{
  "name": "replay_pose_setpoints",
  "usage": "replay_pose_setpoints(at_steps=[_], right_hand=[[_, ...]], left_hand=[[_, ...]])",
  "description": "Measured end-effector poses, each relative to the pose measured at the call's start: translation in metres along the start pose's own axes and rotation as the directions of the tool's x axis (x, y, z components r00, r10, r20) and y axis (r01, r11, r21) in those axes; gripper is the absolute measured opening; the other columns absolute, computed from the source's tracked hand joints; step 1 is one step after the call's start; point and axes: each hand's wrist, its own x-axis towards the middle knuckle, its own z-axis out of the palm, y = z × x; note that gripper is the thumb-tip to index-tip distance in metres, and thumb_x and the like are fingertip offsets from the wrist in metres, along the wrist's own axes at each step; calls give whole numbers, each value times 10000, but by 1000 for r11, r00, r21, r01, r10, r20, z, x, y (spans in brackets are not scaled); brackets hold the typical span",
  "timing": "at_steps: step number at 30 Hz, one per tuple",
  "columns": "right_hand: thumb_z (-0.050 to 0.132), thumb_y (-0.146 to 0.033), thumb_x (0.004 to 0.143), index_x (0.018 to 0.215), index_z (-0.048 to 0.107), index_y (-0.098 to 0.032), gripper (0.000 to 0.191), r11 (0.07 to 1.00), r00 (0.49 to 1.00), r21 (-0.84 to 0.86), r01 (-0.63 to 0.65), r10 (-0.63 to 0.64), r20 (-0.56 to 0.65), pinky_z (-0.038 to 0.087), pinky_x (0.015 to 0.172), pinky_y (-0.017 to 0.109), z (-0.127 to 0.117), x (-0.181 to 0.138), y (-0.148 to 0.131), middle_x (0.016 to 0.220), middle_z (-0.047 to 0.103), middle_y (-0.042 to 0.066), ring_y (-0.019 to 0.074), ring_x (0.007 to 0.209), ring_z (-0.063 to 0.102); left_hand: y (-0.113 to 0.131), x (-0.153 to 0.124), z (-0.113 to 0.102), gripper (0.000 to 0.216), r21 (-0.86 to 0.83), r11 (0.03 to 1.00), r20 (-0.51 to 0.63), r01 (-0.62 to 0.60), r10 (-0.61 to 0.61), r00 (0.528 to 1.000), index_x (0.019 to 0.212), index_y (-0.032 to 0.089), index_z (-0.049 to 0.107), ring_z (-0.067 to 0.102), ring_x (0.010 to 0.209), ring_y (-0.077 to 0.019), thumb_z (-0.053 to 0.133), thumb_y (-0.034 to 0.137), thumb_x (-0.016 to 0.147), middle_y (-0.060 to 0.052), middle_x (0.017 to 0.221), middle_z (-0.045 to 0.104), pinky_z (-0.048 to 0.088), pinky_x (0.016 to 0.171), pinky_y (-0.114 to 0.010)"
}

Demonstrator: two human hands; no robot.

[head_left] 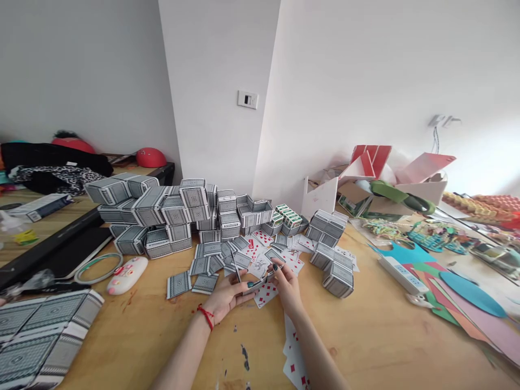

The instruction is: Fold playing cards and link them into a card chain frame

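Over the desk (385, 346), both bare forearms (184, 346) are slanting forward and inward; the left hand (228, 297) and right hand (286, 283) are facing each other closely, their fingers (283, 269) bending and pinching.

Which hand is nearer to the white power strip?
Right. The right hand is left of the power strip, with a card block between them; the left hand is farther left, beyond the right hand.
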Motion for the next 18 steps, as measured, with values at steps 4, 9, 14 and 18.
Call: replay_pose_setpoints(at_steps=[4, 9, 14, 18], right_hand=[[607, -409, 691, 967, 602, -210, 340, 997, 998, -70, 28, -25, 49, 435, 609, 258, 6, -5, -1, 780, 615, 17, 135, 656, 538], [586, -414, 711, 926, 608, -206, 300, 990, 995, -123, 63, -53, 85, 424, 604, 243, 9, -9, -2, 790, 628, 14, 132, 650, 531], [528, -436, 749, 929, 593, -182, 318, 961, 989, -247, 124, -98, 112, 433, 587, 246, 9, -10, -3, 844, 630, 39, 138, 645, 535], [472, -479, 768, 1047, 550, -193, 407, 954, 985, -258, 155, -127, 120, 459, 717, 310, 6, -7, -5, 1002, 616, 83, 196, 850, 573]], left_hand=[[0, 0, 1, 463, -6, 1000, -15, 1, -1, 1000, 1003, 160, 475, 590, 955, -273, 680, 57, 601, -89, 1034, 615, 435, 897, -473], [1, -2, 1, 432, -7, 1000, -27, -7, 7, 1000, 996, 160, 486, 573, 986, -273, 670, 66, 617, -92, 1072, 599, 440, 894, -467], [0, -2, -2, 429, -11, 1000, 6, -8, 8, 1000, 1012, 158, 483, 574, 985, -265, 664, 79, 632, -85, 1015, 628, 440, 893, -460], [-2, 1, -3, 472, -18, 999, 49, -38, 38, 998, 1051, 166, 472, 589, 961, -240, 663, 76, 630, -67, 955, 650, 426, 914, -421]])
